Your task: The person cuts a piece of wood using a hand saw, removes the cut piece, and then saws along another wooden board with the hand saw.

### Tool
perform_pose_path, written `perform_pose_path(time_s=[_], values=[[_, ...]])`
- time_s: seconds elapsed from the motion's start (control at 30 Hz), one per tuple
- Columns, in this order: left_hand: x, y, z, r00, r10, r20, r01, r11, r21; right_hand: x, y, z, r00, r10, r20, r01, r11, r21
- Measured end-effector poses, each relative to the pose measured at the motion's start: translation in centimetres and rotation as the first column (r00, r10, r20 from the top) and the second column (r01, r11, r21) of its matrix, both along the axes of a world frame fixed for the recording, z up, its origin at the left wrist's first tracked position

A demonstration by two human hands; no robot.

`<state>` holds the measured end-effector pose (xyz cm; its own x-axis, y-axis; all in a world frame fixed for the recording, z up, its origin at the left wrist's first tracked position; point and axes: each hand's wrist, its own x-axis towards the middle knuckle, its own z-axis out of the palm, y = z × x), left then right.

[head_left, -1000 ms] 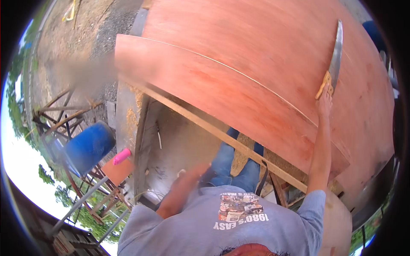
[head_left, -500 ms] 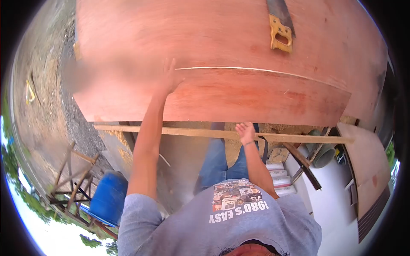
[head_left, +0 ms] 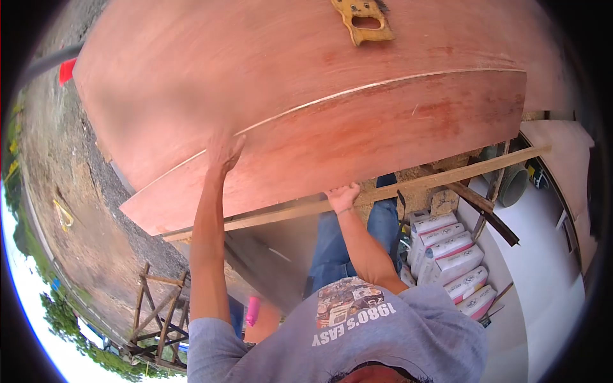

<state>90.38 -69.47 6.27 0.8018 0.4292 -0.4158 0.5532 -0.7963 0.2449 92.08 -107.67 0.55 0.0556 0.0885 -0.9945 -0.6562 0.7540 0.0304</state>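
My left hand (head_left: 223,153) lies with its fingers spread over the light seam between a large reddish board (head_left: 287,57) and a narrower reddish strip (head_left: 383,127). At the strip's near edge, my right hand (head_left: 343,196) is palm up with its fingers curled against the edge, partly hidden by it. A wooden batten (head_left: 440,179) runs below that edge, close to my right wrist. The handsaw (head_left: 365,22) rests on the large board, its yellow handle toward me and most of its blade out of view.
White packages (head_left: 450,249) are stacked at the lower right, near a dark metal bar (head_left: 488,220) and a curved panel (head_left: 565,153). A wooden frame (head_left: 156,316) stands at the lower left. A pink bottle (head_left: 253,311) is beside my left sleeve.
My right hand has let go of the saw and moved to the strip's near edge. My left hand has come up onto the boards. The view has turned, and the strip now slants differently.
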Motion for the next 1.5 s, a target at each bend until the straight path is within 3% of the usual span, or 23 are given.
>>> perform_pose_path(time_s=[0.13, 0.23, 0.3, 0.37, 0.4, 0.43, 0.47, 0.5, 0.57, 0.6, 0.67, 0.73, 0.8, 0.87, 0.97, 1.07, 1.17, 1.27, 1.33, 1.47, 1.5], values=[[0.7, 0.9, 4.0, 0.965, 0.001, -0.261, -0.038, 0.99, -0.139, 0.1, -0.7, 2.8, 0.999, 0.024, 0.046, -0.026, 0.999, 0.043], [2.9, -1.5, 7.3, 0.981, -0.146, -0.124, 0.121, 0.974, -0.193, 0.8, -3.1, 5.0, 0.995, -0.004, 0.102, -0.002, 0.998, 0.058], [4.9, -2.9, 8.8, 0.98, -0.016, -0.199, -0.059, 0.929, -0.364, 2.6, -5.5, 7.6, 0.986, 0.025, 0.164, -0.039, 0.996, 0.085], [5.4, -4.8, 10.5, 0.994, 0.035, -0.106, -0.077, 0.904, -0.42, 4.8, -8.6, 9.6, 0.961, 0.056, 0.272, -0.103, 0.982, 0.16], [5.7, -6.0, 11.4, 0.968, 0.016, 0.252, 0.08, 0.927, -0.367, 5.6, -10.9, 9.7, 0.935, 0.031, 0.352, -0.137, 0.951, 0.278], [6.9, -7.1, 15.1, 0.995, 0.075, 0.061, -0.046, 0.921, -0.386, 7.4, -11.6, 11.5, 0.944, 0.052, 0.325, -0.126, 0.97, 0.21], [7.2, -8.1, 16.5, 0.997, 0.058, 0.057, -0.037, 0.95, -0.309, 9.0, -11.7, 14.5, 0.907, 0.107, 0.408, -0.189, 0.968, 0.167], [8.1, -9.4, 20.0, 0.976, 0.089, 0.2, -0.029, 0.959, -0.283, 10.2, -13.6, 15.2, 0.841, 0.1, 0.531, -0.274, 0.926, 0.26], [8.8, -11.3, 24.1, 0.961, 0.101, 0.257, -0.041, 0.973, -0.228, 13.2, -12.9, 19.3, 0.783, 0.171, 0.597, -0.293, 0.949, 0.114], [9.8, -12.3, 27.9, 0.948, 0.09, 0.304, -0.03, 0.98, -0.198, 14.1, -13.0, 20.5, 0.684, 0.321, 0.655, -0.35, 0.932, -0.09], [10.5, -14.5, 33.5, 0.91, 0.06, 0.41, -0.013, 0.993, -0.118, 16.9, -12.2, 23.9, 0.624, 0.361, 0.693, -0.331, 0.926, -0.184], [10.3, -17.1, 38.3, 0.806, 0.039, 0.591, -0.02, 0.999, -0.038, 20.1, -11.8, 29.1, 0.736, 0.162, 0.657, -0.244, 0.969, 0.035], [10.2, -19.4, 43.4, 0.705, -0.001, 0.709, -0.025, 0.999, 0.027, 21.6, -12.8, 32.0, 0.555, 0.246, 0.794, -0.272, 0.956, -0.106], [9.4, -21.4, 50.0, 0.627, -0.033, 0.778, -0.047, 0.996, 0.08, 23.2, -13.1, 34.9, 0.365, 0.162, 0.917, -0.337, 0.941, -0.032], [7.6, -24.1, 58.7, 0.558, -0.16, 0.814, -0.088, 0.964, 0.25, 25.3, -14.7, 40.2, 0.169, -0.243, 0.955, -0.598, 0.745, 0.296], [6.6, -27.3, 64.2, 0.437, -0.317, 0.842, -0.166, 0.891, 0.422, 27.9, -13.6, 45.8, -0.002, 0.014, 1.0, -0.336, 0.942, -0.014], [6.0, -30.6, 67.8, 0.371, -0.39, 0.843, -0.265, 0.825, 0.499, 30.2, -14.0, 49.8, -0.1, 0.029, 0.995, -0.272, 0.961, -0.055], [5.1, -33.6, 70.9, 0.268, -0.435, 0.859, -0.336, 0.794, 0.507, 31.6, -15.3, 54.0, -0.068, -0.127, 0.99, -0.284, 0.953, 0.103], [5.3, -34.6, 72.1, 0.165, -0.469, 0.868, -0.356, 0.792, 0.496, 32.6, -16.2, 55.7, -0.176, -0.146, 0.973, -0.273, 0.957, 0.094], [3.7, -36.0, 73.8, 0.295, -0.393, 0.871, -0.308, 0.824, 0.476, 34.2, -18.5, 56.8, -0.305, -0.009, 0.952, -0.094, 0.995, -0.021], [3.7, -35.9, 73.3, 0.272, -0.381, 0.883, -0.315, 0.832, 0.456, 34.2, -18.3, 57.0, -0.246, -0.027, 0.969, -0.073, 0.997, 0.009]])
